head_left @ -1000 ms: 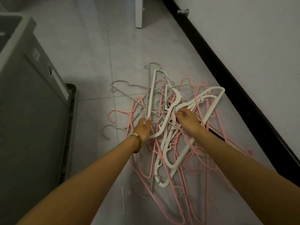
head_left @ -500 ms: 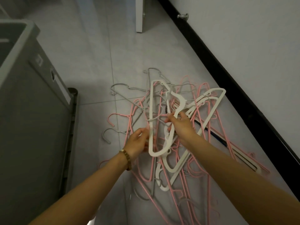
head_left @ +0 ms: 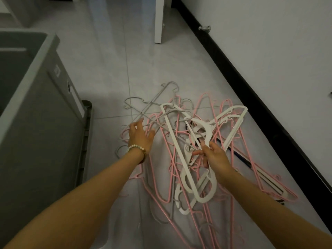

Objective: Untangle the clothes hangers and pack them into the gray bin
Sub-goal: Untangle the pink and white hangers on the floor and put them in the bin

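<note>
The right hand [head_left: 213, 156] pinches a white plastic hanger [head_left: 172, 133], seemingly to draw it out of the tangle of clothes hangers [head_left: 201, 125] on the floor [head_left: 107, 69]. The left hand [head_left: 140, 136], fingers spread and holding nothing, hovers at a gray wire hanger [head_left: 152, 105], probably to steady the heap. The gray bin [head_left: 52, 44] stands just left; no hangers show in the dim part of its inside that is visible.

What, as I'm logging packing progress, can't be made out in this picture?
Head view only.
Inside of the gray bin: cut off by the left edge, bottom hidden by its own wall.
Hanger count in the pile: they overlap.
Left hand: whether it touches the wire hangers.
Dark bar: mostly covered by the pile.
</note>
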`<state>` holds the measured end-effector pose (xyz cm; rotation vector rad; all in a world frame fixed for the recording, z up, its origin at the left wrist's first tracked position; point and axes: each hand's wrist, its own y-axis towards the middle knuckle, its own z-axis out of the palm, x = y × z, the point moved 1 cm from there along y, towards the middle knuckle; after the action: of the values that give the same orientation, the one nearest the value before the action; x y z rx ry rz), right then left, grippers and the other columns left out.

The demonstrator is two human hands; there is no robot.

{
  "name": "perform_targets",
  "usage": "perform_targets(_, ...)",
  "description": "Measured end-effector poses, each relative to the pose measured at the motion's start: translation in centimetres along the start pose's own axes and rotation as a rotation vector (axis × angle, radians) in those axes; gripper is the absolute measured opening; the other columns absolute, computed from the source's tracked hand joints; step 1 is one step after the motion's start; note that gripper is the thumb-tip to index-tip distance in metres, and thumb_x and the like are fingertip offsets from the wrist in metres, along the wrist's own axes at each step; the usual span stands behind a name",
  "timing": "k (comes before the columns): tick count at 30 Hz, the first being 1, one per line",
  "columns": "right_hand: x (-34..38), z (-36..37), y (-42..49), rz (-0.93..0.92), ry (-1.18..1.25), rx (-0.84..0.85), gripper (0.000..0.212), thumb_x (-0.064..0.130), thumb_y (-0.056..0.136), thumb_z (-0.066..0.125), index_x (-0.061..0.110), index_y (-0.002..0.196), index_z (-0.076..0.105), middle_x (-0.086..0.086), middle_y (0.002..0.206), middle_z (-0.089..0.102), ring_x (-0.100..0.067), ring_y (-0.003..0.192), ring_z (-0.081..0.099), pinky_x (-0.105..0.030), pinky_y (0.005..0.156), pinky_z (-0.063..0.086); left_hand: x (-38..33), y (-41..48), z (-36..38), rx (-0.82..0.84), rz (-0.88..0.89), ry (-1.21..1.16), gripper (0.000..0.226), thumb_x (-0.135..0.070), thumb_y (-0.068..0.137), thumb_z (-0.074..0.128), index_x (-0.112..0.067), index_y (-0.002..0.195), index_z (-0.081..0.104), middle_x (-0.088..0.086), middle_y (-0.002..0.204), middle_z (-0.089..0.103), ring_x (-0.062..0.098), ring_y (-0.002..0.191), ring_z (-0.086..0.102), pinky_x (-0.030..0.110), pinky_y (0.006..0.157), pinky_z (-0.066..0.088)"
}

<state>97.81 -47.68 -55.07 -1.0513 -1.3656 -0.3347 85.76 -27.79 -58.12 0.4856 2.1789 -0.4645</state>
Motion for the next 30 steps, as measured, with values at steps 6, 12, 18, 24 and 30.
perform_targets(6,-0.5,-0.2,1.0,0.012,0.025,-0.014,0.023,0.026,0.098,0.046,0.010,0.113,0.054,-0.002,0.072,0.075,-0.006,0.030,0.036,-0.015,0.033,0.034,1.7,4.3,-0.6,0.199,0.014,0.423,0.059,-0.044,0.094,0.041,-0.019,0.146,0.028,0.009,0.154,0.024,0.031,0.138,0.030,0.040,0.113,0.026)
perform_targets(12,-0.6,1.1,1.8,0.049,0.106,-0.071,0.025,0.024,0.100,0.041,0.006,0.112,0.054,-0.004,0.077,0.070,-0.015,0.050,0.049,-0.023,0.047,0.044,0.1,2.1,0.9,0.303,0.082,0.218,0.041,-0.020,0.092,0.054,-0.008,0.131,0.048,0.015,0.107,0.060,0.029,0.096,0.058,0.029,0.083,0.043)
perform_targets(18,-0.2,2.6,1.5,0.264,0.315,0.064,0.048,0.050,0.098,0.028,0.010,0.096,0.056,-0.011,0.096,0.068,-0.022,0.063,0.059,-0.034,0.063,0.050,-2.4,-4.6,2.6,0.368,0.208,0.003,0.029,-0.023,0.090,0.057,-0.016,0.118,0.054,-0.008,0.076,0.051,0.007,0.065,0.051,0.014,0.060,0.047)
perform_targets(24,0.1,2.6,0.9,0.224,0.214,0.043,0.036,0.037,0.095,0.049,0.008,0.115,0.056,-0.007,0.096,0.070,-0.019,0.074,0.064,-0.031,0.063,0.053,-3.7,-9.8,2.9,0.536,0.379,0.199,0.027,-0.036,0.091,0.053,-0.020,0.109,0.065,0.004,0.094,0.069,0.020,0.085,0.063,0.028,0.079,0.051)
perform_targets(30,0.8,2.2,-0.7,0.001,0.088,0.035,0.029,0.021,0.100,0.040,0.002,0.121,0.048,-0.011,0.097,0.071,-0.009,0.040,0.055,-0.020,0.042,0.049,-3.8,-7.3,0.5,0.227,-0.007,-0.054,0.064,-0.041,0.089,0.054,-0.014,0.142,0.032,0.010,0.139,0.041,0.027,0.127,0.043,0.037,0.106,0.039)
